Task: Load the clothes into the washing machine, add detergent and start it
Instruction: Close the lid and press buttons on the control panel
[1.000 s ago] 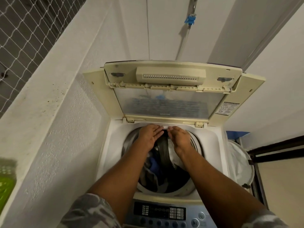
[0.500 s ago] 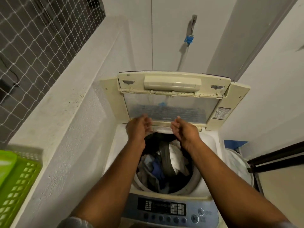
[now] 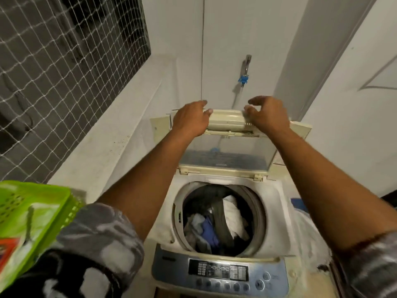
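Observation:
The top-loading washing machine stands below me, its drum full of clothes in white, blue, grey and dark colours. Its folding lid stands raised at the back. My left hand grips the lid's top left edge, fingers over the top and thumb on the front. My right hand is at the top right of the lid, thumb touching it and curved fingers just above the edge. A red and orange packet lies in the green basket at lower left; I cannot read what it is.
A green plastic basket sits on the white ledge at my left, under a netted window. A tap with a blue fitting is on the wall behind the lid. White walls close in on the right.
Both hands have come up out of the drum, past the lid's lower hinge, to its top edge. The view has tilted up and the green basket has come into sight.

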### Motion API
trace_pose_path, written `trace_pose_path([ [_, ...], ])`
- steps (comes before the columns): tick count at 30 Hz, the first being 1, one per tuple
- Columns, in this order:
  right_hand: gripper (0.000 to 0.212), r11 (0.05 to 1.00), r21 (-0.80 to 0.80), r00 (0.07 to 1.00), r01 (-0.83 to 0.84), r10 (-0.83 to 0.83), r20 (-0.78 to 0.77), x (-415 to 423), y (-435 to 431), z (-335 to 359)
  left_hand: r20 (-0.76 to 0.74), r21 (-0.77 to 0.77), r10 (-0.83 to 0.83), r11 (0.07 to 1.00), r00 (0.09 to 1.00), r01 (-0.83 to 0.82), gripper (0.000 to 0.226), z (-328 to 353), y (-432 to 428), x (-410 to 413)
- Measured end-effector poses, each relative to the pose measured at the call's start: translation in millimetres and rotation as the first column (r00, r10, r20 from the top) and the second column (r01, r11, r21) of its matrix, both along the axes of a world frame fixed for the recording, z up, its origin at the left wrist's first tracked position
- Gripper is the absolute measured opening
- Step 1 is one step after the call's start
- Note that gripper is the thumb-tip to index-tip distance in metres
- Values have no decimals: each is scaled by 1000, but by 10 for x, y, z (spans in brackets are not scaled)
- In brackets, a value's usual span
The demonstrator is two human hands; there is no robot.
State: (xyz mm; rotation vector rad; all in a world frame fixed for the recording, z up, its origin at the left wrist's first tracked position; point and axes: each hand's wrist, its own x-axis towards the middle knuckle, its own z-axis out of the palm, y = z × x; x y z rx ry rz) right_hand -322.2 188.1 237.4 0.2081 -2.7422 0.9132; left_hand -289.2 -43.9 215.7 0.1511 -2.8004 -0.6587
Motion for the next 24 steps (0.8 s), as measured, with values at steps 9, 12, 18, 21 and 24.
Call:
trace_pose_path([
  [9,28,833,551,999,-43,44,11,282,41,-18,-72,-306,13,951,997,-35,25,-93,27,232],
  [12,30,786,611,993,-96,115,8,466,101,-37,-38,-434,8,901,999,-24,26,-7,40,444],
  [18,37,730,550,913,-406,342,221,939,306,-74,275,-335,-227,888,934,314,34,73,-9,972],
  [21,37,752,374,834,-543,429,347,1286,426,-181,424,-185,-315,888,849,422,37,19,-23,1291],
  [24,36,730,338,791,-594,453,412,1674,481,-493,522,-151,-337,867,783,474,36,-214,9,1665],
])
